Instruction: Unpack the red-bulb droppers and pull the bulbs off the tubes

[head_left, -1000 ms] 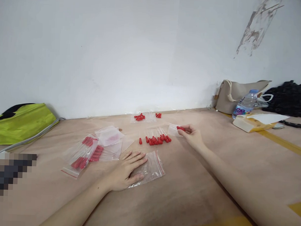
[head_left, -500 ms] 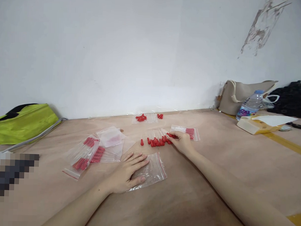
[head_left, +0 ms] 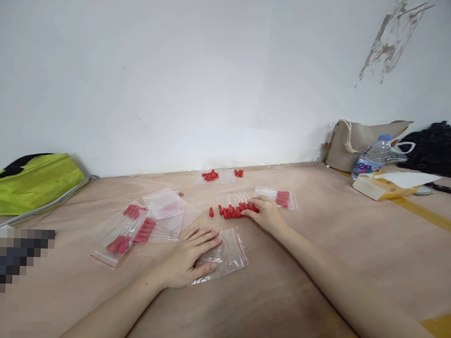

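My left hand (head_left: pixel 195 256) lies flat with fingers spread on a clear zip bag (head_left: pixel 228 253) with a red seal line. Beyond it, a row of clear droppers with red rubber bulbs (head_left: pixel 231 212) lies on the brown surface, bulbs toward me. My right hand (head_left: pixel 266 215) is at the row's right end, thumb and fingers closed around the bulbs there; how many it grips is hidden. One separate dropper (head_left: pixel 211 212) lies just left of the row. Behind my right hand is a zip bag of droppers (head_left: pixel 281 198).
Several filled dropper bags (head_left: pixel 145 230) overlap at left. Loose red bulbs (head_left: pixel 210 175) lie on plastic by the wall. A yellow-green pouch (head_left: pixel 36 182) and grey cable are far left. At right stand a water bottle (head_left: pixel 372 157), a beige bag (head_left: pixel 360 136) and a tissue pack (head_left: pixel 380 186).
My right hand has shifted slightly left and toward me, and its fingers sit lower over the bulbs at the row's end. My left hand stays flat on the bag.
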The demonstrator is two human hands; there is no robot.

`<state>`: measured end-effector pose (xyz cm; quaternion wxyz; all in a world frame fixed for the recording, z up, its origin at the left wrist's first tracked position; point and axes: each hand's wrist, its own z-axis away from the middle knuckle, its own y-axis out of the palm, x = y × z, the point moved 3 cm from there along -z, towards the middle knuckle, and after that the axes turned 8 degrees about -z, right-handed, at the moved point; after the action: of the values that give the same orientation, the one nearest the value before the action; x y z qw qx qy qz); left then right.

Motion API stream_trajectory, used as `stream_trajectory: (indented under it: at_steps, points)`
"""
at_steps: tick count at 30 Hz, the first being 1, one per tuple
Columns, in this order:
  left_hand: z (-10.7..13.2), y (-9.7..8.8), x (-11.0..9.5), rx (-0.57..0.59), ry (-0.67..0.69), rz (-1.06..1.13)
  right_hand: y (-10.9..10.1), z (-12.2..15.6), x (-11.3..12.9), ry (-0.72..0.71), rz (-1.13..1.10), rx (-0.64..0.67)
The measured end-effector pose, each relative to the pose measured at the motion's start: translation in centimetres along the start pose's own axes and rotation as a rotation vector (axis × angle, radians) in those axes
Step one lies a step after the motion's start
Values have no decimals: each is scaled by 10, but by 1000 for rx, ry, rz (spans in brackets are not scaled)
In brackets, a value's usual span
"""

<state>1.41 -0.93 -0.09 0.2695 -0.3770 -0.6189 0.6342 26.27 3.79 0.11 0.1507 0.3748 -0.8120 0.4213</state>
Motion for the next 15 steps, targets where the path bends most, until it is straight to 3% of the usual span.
stream_trajectory:
  at_steps: [3, 7, 9, 12, 15]
  points:
    - [0, 0, 0, -9, 4, 13, -7, 1, -3, 4, 0, -49]
    - [0, 0, -1, -4, -3, 11, -13, 8, 0, 137, 14, -137]
    - [0, -1, -2, -6, -6, 13, -8, 14, 10, 222, -39, -2]
    - [-1, -2, -2, -15, -2, 25, 6, 25, 33, 301, -129, 313]
    - [0, -1, -2, -18, -2, 27, 12, 32, 48, 343, -35, 411]
